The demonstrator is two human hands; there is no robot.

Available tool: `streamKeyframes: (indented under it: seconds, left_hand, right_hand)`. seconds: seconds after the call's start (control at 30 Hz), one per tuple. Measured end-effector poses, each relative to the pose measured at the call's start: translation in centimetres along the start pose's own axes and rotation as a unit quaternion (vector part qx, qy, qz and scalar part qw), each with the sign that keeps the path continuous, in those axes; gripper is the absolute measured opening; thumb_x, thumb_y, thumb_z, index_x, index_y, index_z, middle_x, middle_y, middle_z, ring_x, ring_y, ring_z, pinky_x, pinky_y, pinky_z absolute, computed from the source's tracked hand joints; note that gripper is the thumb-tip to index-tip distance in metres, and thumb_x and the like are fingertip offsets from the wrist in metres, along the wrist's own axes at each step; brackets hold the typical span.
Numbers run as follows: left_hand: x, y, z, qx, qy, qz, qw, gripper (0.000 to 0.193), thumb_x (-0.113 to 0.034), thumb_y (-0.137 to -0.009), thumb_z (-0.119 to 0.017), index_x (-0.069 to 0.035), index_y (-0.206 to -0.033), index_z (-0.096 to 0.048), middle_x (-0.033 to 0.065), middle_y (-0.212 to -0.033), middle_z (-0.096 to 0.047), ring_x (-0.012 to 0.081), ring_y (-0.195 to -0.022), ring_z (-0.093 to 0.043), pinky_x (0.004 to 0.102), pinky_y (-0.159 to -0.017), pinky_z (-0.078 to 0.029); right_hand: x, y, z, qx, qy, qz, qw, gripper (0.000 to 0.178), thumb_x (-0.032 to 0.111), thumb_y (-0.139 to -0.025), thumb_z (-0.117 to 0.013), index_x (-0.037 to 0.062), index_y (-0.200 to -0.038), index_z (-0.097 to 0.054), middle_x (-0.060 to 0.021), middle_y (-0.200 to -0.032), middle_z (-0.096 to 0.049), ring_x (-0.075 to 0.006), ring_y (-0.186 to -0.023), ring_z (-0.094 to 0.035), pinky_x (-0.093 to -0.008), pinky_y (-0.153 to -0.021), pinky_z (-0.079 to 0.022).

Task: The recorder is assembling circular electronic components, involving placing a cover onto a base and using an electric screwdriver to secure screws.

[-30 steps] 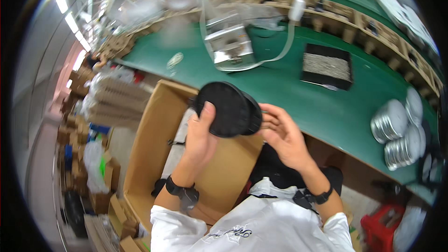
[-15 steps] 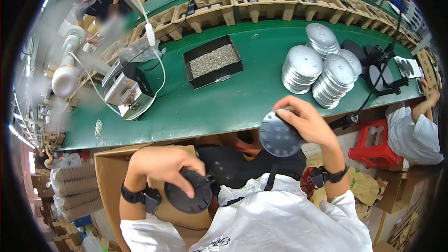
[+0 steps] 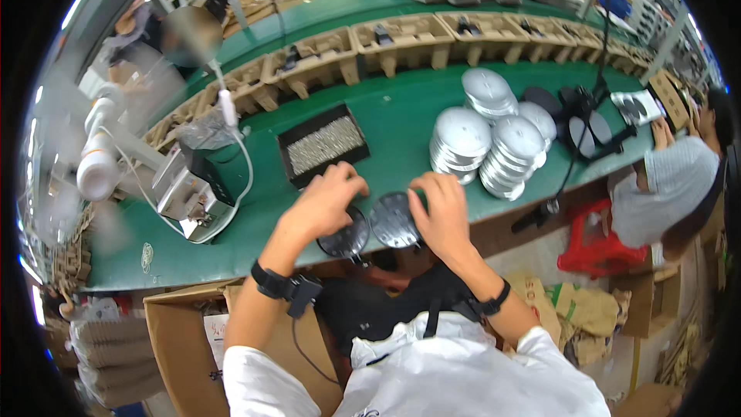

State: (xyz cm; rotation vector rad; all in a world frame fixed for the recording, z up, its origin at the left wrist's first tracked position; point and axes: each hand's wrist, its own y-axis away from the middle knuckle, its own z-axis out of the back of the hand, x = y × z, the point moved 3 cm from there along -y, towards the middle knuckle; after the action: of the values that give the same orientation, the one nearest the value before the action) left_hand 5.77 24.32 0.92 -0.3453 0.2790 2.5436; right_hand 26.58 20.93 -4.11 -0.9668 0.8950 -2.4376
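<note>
- We saw a long green workbench [image 3: 401, 139] reaching out on every side of our landmark, a black rectangular open-topped tray [image 3: 303, 180].
- Beyond the tray we had a curved row of brown moulded-pulp trays [image 3: 409, 54]; we judged them lined up there to leave the near surface free for handling.
- Below and to the left of the tray, off the bench, we noted an open brown cardboard box [image 3: 174, 347], probably kept low to be within arm's reach.
- To the right of the tray we had stacks of round silver metal discs [image 3: 460, 133], piled flat, we supposed, to save room.
- Just on the near side of the tray we found the left hand [image 3: 324, 199], its fingers bent; we could not tell whether they gripped anything.
- To the tray's lower right we had the right hand [image 3: 444, 212], thumb against a round black dish-like part [image 3: 392, 224], apparently to steady it; we could not tell how firmly the fingers held.
- We saw a second round black part [image 3: 342, 241] under the left hand, nearer us than the tray, both parts side by side at the bench's front edge.
- Inside the tray we saw many small silvery metal pieces [image 3: 324, 143], presumably contained so they would not scatter.
</note>
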Motion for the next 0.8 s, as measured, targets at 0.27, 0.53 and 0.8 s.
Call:
streamKeyframes:
  seconds: [0.27, 0.53, 0.8]
  left_hand:
    - [-4.9, 5.6, -3.9, -0.146, 0.029, 0.02, 0.989, 0.108, -0.055, -0.066, -0.082, -0.003, -0.149, -0.037, 0.0231, -0.149, -0.039, 0.0376, -0.144, -0.031, 0.0604, -0.116, -0.023]
    - [-4.3, 4.6, -9.1, -0.276, 0.087, 0.039, 0.956, 0.112, -0.043, -0.066, -0.085, -0.002, -0.153, -0.026, 0.0159, -0.145, -0.047, 0.0284, -0.137, -0.042, 0.0592, -0.119, -0.011]
    - [-1.1, 3.7, -13.2, -0.283, 0.16, 0.06, 0.944, 0.12, -0.029, -0.059, -0.092, -0.006, -0.155, -0.024, 0.0148, -0.139, -0.052, 0.0302, -0.133, -0.046, 0.0531, -0.118, -0.019]
  right_hand:
    - [-0.9, -2.9, 3.7, 0.014, 0.242, 0.058, 0.968, 0.049, 0.009, -0.084, -0.07, -0.0013, -0.129, -0.056, -0.0202, -0.133, -0.058, -0.034, -0.13, -0.051, -0.0476, -0.113, -0.037]
    - [-0.6, 0.5, 3.8, -0.094, -0.057, -0.048, 0.993, 0.028, 0.008, -0.094, -0.065, -0.0009, -0.12, -0.063, -0.0177, -0.112, -0.068, -0.0232, -0.097, -0.07, -0.0306, -0.081, -0.055]
    - [-2.0, 5.3, -5.0, 0.135, -0.345, -0.408, 0.834, 0.034, 0.017, -0.096, -0.064, 0.002, -0.124, -0.052, -0.0064, -0.081, -0.068, -0.0047, -0.058, -0.057, -0.02, -0.042, -0.04]
